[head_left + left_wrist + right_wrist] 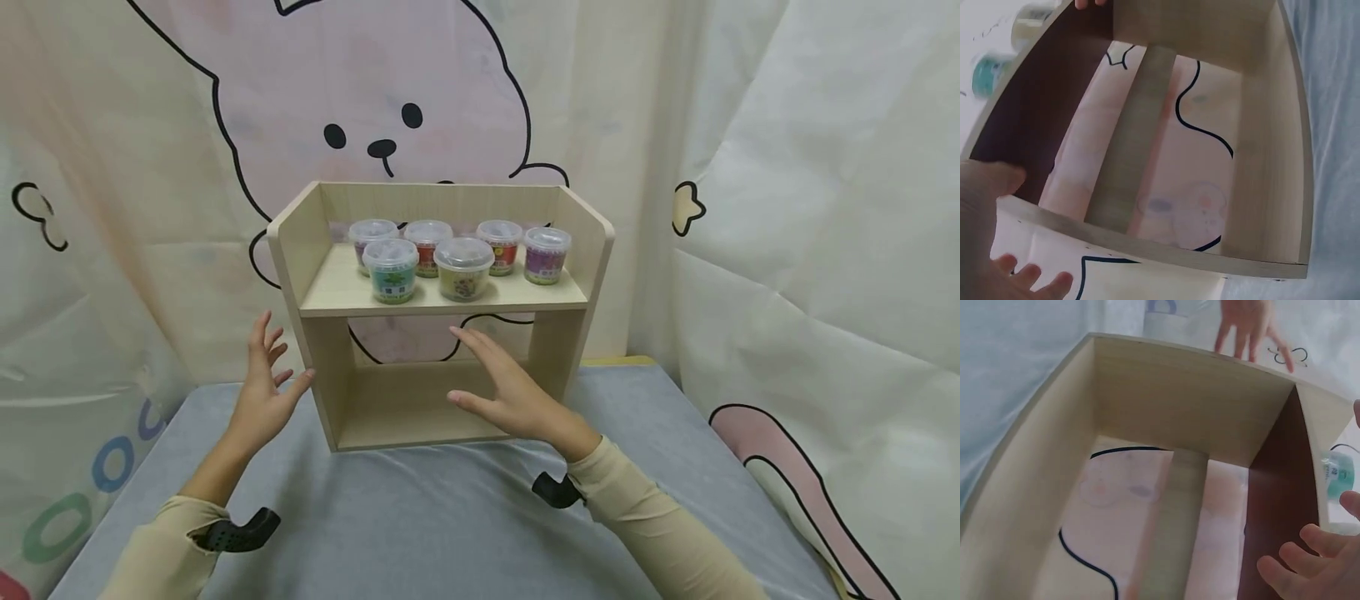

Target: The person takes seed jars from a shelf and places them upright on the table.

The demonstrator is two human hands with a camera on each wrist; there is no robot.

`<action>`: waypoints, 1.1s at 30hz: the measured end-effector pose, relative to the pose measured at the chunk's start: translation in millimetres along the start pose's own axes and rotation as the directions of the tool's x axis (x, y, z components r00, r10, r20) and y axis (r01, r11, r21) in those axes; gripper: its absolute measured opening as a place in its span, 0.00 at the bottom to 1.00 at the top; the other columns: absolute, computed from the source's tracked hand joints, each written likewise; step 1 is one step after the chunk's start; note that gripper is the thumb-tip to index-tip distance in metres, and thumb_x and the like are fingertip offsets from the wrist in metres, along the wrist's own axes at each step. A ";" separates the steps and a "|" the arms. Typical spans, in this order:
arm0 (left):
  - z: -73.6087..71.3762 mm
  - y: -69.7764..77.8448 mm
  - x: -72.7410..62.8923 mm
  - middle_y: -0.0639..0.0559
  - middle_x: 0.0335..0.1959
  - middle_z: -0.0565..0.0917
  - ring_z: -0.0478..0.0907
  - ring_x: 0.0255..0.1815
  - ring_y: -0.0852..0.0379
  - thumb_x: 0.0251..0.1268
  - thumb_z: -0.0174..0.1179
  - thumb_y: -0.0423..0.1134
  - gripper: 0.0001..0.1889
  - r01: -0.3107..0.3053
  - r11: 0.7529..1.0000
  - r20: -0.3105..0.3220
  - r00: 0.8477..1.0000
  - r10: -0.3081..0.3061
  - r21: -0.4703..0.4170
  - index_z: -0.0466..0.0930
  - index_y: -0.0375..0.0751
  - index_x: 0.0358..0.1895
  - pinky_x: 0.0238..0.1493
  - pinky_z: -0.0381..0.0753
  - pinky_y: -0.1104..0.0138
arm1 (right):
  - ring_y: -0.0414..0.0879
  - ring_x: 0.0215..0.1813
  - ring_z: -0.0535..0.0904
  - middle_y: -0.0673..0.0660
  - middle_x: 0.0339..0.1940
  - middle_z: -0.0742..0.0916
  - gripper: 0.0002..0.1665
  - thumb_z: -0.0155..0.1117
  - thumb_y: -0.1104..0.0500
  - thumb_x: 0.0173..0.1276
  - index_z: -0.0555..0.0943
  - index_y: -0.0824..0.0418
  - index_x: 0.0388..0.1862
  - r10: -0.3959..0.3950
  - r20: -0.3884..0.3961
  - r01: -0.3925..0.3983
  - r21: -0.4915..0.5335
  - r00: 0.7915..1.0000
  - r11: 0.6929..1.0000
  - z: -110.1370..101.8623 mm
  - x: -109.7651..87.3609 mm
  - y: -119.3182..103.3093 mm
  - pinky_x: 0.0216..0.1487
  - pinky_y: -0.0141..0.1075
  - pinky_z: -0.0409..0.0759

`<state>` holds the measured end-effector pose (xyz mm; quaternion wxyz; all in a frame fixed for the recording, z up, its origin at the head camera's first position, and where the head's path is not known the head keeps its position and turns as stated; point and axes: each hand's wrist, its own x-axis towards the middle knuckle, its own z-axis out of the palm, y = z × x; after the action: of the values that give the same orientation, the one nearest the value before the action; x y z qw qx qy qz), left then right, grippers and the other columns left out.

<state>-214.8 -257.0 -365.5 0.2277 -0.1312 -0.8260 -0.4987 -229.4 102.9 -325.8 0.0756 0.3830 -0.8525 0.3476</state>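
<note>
A light wooden two-tier shelf (442, 202) stands on the table, its upper board carrying several lidded plastic cups. In front are a teal cup (393, 279) and a pale yellow cup (463, 275); behind them stand red cups and purple cups, one purple cup (546, 258) at the right end. My left hand (262, 400) is beside the shelf's left side panel, fingers spread and thumb near the panel's edge. Before the shelf's lower compartment hovers my right hand (517, 400), fingers extended, palm turned left. Neither hand holds anything.
A blue-grey cloth (420, 525) covers the table. Behind it hangs a pale curtain (615, 275) with a cartoon bear, and similar curtain panels close off both sides. In the left wrist view, a crossbar (1129, 144) spans the lower compartment's open back.
</note>
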 end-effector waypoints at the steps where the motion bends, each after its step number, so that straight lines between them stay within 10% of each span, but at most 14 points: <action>1: -1.3 -1.7 3.7 0.30 0.81 0.45 0.51 0.78 0.23 0.68 0.61 0.28 0.56 0.010 1.000 0.026 1.000 -0.010 -0.011 0.26 0.65 0.82 0.63 0.62 0.26 | 0.52 0.84 0.55 0.54 0.83 0.61 0.49 0.67 0.48 0.71 0.52 0.46 0.84 -0.012 0.001 0.012 0.009 1.000 1.000 -1.8 2.9 -1.9 0.80 0.56 0.59; 17: 2.7 -5.8 31.5 0.24 0.78 0.54 0.58 0.74 0.19 0.64 0.60 0.19 0.61 -0.047 0.999 0.118 0.992 0.047 0.001 0.19 0.56 0.81 0.60 0.68 0.29 | 0.56 0.79 0.65 0.60 0.81 0.64 0.45 0.62 0.52 0.74 0.53 0.50 0.83 -0.031 -0.027 0.036 0.235 0.999 0.971 -19.3 42.6 -27.7 0.74 0.54 0.70; 33: -0.1 -10.3 33.6 0.21 0.76 0.56 0.64 0.69 0.18 0.68 0.57 0.22 0.59 -0.072 0.981 0.149 0.988 0.045 0.180 0.18 0.57 0.81 0.52 0.76 0.31 | 0.53 0.86 0.49 0.54 0.85 0.54 0.47 0.59 0.54 0.76 0.45 0.48 0.85 0.047 -0.066 -0.016 0.408 0.997 0.913 -16.8 92.1 -54.7 0.82 0.54 0.54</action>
<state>-248.3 -262.2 -356.3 0.1934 -0.1694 -0.8787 -0.4022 -257.2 33.1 -247.6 0.0202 0.3634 -0.7640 0.5327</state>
